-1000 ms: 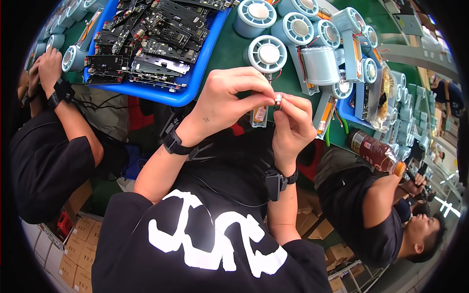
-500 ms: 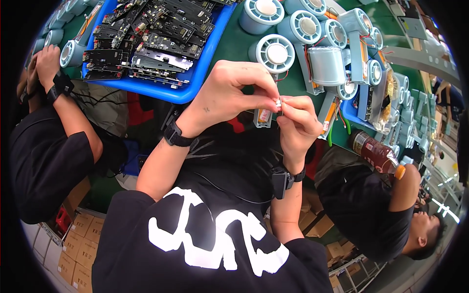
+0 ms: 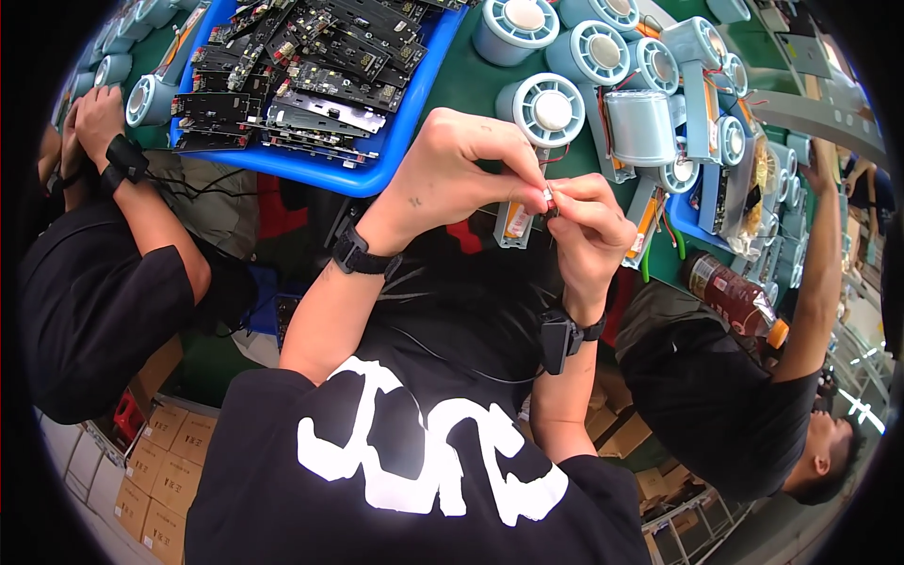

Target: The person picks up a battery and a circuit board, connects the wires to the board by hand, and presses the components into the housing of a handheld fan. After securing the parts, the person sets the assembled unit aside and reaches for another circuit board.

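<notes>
My left hand (image 3: 461,174) and my right hand (image 3: 590,235) meet in front of my chest, fingertips pinched together. Between them is a small white connector (image 3: 548,196) with a dark bit beside it, mostly covered by the fingers. My left thumb and forefinger grip it from one side, my right fingers from the other. Just below the fingertips, the open handle of a light-blue fan unit (image 3: 514,226) shows an orange-wrapped battery. Its round, vented head (image 3: 549,111) lies beyond my hands, with a thin red wire near it.
A blue tray (image 3: 372,179) piled with black circuit boards (image 3: 325,85) stands at the far left. Several light-blue fan units (image 3: 644,127) crowd the green table on the right, near green-handled pliers (image 3: 676,240) and a bottle (image 3: 730,292). Co-workers sit on both sides.
Both hands remain pinched on the small connector, turning it slightly. The whole view has shifted a little to the right. The co-worker on the right has stretched an arm forward over the table.
</notes>
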`<state>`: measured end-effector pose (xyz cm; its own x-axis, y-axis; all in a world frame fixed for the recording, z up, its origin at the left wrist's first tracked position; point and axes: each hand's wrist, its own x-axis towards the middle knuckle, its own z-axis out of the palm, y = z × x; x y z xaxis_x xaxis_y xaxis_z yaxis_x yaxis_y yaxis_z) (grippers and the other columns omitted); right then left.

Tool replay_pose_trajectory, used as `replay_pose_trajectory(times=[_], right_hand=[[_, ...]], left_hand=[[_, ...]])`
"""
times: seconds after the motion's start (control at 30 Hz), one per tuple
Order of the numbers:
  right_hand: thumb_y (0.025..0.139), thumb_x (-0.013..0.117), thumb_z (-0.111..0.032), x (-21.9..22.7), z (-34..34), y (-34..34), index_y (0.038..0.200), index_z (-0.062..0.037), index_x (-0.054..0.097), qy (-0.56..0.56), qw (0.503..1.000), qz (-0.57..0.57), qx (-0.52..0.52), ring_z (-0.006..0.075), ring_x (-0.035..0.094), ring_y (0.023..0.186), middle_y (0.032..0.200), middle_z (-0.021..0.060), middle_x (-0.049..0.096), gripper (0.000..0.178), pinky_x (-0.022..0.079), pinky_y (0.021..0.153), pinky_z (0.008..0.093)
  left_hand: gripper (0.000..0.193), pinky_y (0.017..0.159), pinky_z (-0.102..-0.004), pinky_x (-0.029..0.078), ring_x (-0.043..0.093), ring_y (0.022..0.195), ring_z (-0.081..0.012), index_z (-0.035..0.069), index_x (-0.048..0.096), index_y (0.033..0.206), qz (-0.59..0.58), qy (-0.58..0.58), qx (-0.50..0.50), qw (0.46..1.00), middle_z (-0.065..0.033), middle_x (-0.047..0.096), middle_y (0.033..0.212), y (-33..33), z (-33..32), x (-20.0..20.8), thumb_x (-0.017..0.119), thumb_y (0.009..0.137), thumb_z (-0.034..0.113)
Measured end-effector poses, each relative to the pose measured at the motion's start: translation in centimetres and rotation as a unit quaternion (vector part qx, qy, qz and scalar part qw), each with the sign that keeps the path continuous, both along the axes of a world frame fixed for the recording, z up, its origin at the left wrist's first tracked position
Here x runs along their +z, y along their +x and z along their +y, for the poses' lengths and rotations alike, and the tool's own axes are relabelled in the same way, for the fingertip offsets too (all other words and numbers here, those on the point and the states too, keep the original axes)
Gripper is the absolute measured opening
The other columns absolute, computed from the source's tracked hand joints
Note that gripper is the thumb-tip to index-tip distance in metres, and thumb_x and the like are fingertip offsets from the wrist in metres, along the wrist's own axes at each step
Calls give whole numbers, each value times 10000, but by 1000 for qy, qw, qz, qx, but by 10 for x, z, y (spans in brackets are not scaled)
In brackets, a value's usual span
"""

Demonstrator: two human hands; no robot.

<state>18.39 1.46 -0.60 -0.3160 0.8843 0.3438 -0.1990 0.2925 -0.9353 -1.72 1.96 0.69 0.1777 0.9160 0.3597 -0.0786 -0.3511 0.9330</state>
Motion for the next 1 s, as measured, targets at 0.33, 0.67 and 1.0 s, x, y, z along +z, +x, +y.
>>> replay_pose_trajectory(times=[0.33,0.67,1.0], right_hand=[[688,737,184,5,0,-2,1022,-7,755,10,1000,-9,0,216,688,901,1032,162,715,385,553,770,280],[759,768,59,10,-4,0,1025,51,723,-45,998,15,-43,252,715,894,1005,214,723,269,565,749,311],[941,712,-318,-2,-8,4,1071,12,678,-8,1000,3,7,268,655,842,1064,205,640,356,542,751,359]], left_hand=[[150,653,-274,555,701,720,-193,-7,734,803,-5,-4,22,1000,-102,726,778,1,-2,-1,835,695,-33],[261,638,-288,537,670,724,-199,9,772,913,-10,55,68,996,-103,713,806,9,-4,-6,868,671,24],[276,569,-281,485,627,663,-179,22,779,891,-56,37,33,997,-83,691,756,9,-3,-3,891,659,120]])
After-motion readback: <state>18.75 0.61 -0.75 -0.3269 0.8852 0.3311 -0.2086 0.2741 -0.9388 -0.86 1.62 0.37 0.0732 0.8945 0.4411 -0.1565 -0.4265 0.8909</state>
